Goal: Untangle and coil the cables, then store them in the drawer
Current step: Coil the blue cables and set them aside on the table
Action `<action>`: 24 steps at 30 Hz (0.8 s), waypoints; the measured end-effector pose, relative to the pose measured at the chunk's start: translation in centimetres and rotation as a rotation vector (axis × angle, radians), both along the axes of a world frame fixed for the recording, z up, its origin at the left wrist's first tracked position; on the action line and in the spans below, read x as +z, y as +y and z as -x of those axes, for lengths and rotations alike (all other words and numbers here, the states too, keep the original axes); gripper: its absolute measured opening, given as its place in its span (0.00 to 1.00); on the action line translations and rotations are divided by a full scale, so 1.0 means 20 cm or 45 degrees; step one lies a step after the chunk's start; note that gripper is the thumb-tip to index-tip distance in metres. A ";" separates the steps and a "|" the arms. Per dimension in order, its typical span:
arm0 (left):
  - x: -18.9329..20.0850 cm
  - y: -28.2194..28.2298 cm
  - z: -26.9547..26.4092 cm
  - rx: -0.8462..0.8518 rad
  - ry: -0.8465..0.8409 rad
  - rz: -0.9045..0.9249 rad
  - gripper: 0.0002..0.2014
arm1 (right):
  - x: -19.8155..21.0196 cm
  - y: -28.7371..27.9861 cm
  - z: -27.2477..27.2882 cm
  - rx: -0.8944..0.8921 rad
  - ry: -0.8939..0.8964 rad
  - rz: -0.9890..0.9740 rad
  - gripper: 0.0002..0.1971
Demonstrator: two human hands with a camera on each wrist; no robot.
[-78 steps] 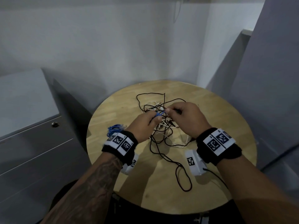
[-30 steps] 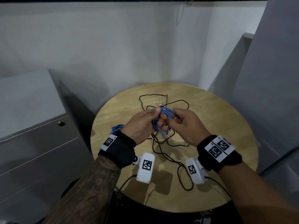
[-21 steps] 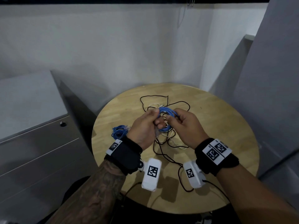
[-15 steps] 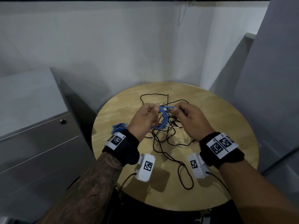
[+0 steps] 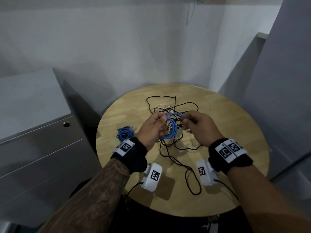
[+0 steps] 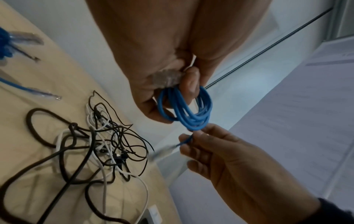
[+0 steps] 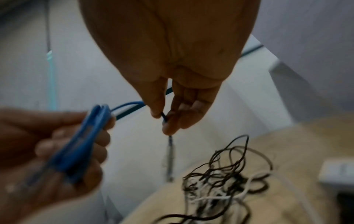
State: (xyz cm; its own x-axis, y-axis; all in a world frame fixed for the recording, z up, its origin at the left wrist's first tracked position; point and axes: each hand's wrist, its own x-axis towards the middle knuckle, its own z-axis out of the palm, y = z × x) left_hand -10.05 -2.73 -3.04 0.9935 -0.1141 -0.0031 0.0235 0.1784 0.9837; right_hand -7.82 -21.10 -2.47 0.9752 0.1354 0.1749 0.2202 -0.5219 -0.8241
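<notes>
A person's left hand (image 5: 152, 127) grips a coil of blue cable (image 5: 171, 131) above the round wooden surface (image 5: 235, 132), fingers (image 6: 189, 84) curled through the loops and the thumb pressing them together. The right hand (image 5: 200, 126) pinches the coil's free end between thumb and fingers (image 7: 168, 127), a short run of blue cable arching between the two hands; the clear plug (image 7: 168, 163) dangles below that pinch, blurred in the right wrist view. Directly beneath the coil, a tangle of black and white cables (image 5: 175, 143) lies on the surface, one black loop trailing toward the person. A second blue cable bundle (image 5: 124, 132) rests on the surface to the left of the coil, just beyond the left wrist. Further left of the coil, off the surface, stands a grey drawer cabinet (image 5: 42, 148) with a round lock, its drawers closed.
</notes>
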 end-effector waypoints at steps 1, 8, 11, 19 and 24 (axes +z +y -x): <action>0.00 0.00 0.00 0.003 0.008 0.024 0.08 | 0.01 0.02 0.00 -0.010 0.055 -0.173 0.08; 0.02 0.01 -0.03 -0.060 0.023 0.085 0.08 | 0.04 0.06 0.01 -0.030 0.181 -0.656 0.09; 0.04 0.02 -0.02 -0.128 0.055 0.213 0.09 | 0.04 0.07 0.02 -0.013 0.253 -0.828 0.10; 0.04 0.00 -0.02 -0.067 0.143 0.563 0.07 | 0.03 0.13 0.03 0.053 0.545 -1.192 0.11; -0.01 -0.03 -0.03 0.220 0.038 0.318 0.07 | 0.03 0.18 0.07 0.032 0.433 -0.947 0.09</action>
